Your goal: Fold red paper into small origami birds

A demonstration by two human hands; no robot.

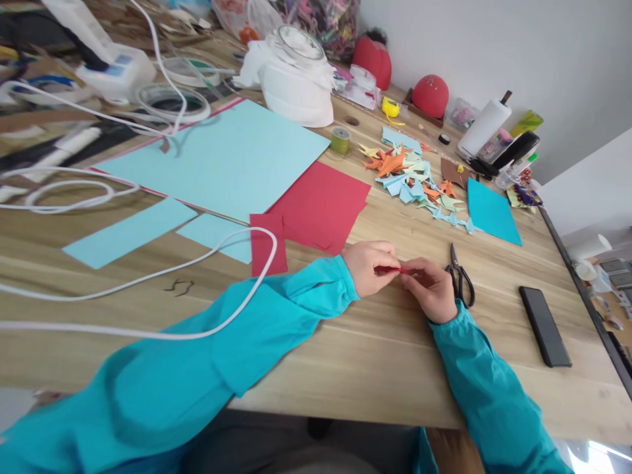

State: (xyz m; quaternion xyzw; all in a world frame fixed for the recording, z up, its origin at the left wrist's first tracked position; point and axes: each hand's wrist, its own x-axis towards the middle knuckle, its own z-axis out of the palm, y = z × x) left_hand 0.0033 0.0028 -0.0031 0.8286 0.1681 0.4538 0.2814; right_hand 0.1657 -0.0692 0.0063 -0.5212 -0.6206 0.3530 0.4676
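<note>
A small red piece of paper [394,269] is showing as a thin, narrow sliver, most of it covered by fingers. It is lying roughly level, running left to right, and is being pinched at either end by the left hand [369,266] and the right hand [430,288]. It is sitting low over the wooden surface [375,355]; how it is folded is too small to tell.

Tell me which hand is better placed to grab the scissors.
Right, probably. The right hand sits beside the scissors, almost at their handles; the left hand is farther off, beyond the red paper both pinch.
</note>
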